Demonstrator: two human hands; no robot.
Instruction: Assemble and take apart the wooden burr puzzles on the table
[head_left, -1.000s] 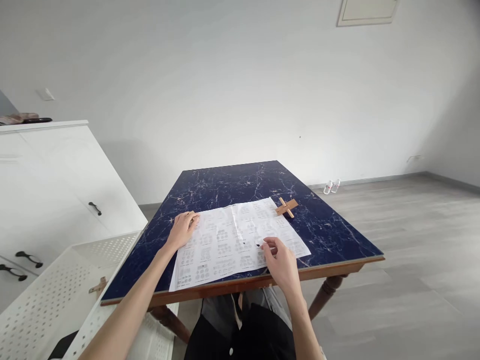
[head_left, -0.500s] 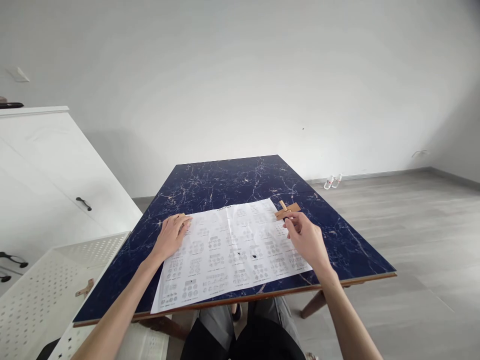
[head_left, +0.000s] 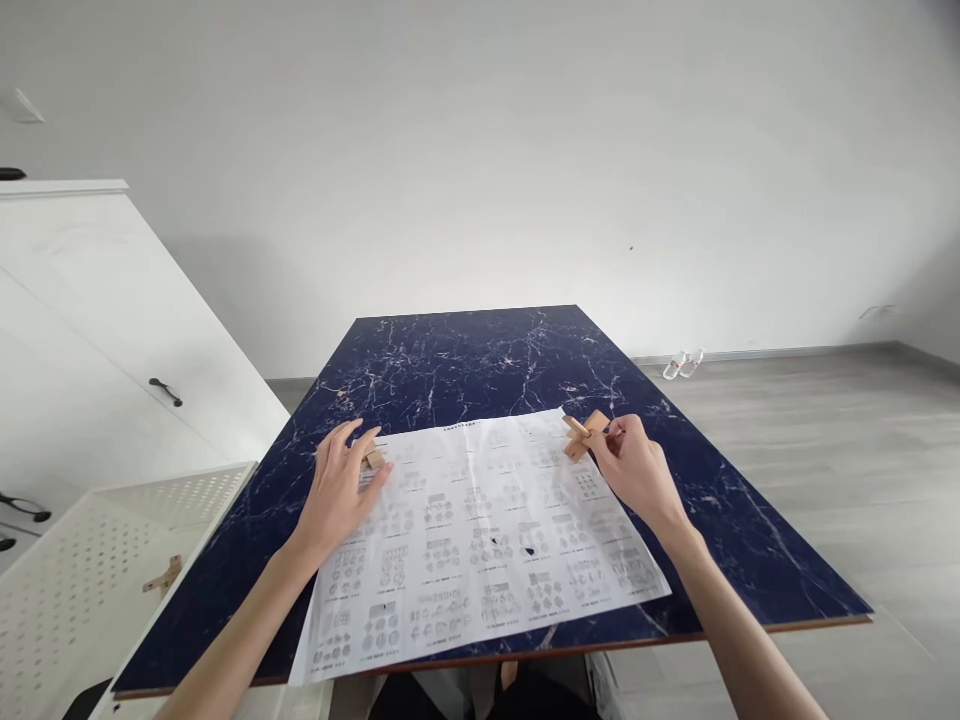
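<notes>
A white printed sheet (head_left: 450,500) with rows of small diagrams lies on the blue marbled table (head_left: 465,360). At its upper left corner, my left hand (head_left: 337,490) is curved around a small wooden block (head_left: 373,458), thumb and fingers on either side. Over the upper right corner sits a cross-shaped wooden piece (head_left: 576,448). My right hand (head_left: 637,465) pinches it between thumb and index finger; the fingers hide part of it. Two small black marks or bits (head_left: 529,551) show on the lower half of the sheet.
To the left stand a white cabinet (head_left: 97,300) with black handles and a white perforated tray (head_left: 67,560). Another wooden piece (head_left: 166,575) rests in that tray. Two clear bottles (head_left: 682,364) stand on the grey floor by the wall.
My left fingers have lifted and spread, so the wooden block under them now shows. The right-hand piece has turned slightly in my grip. My view has shifted a little.
</notes>
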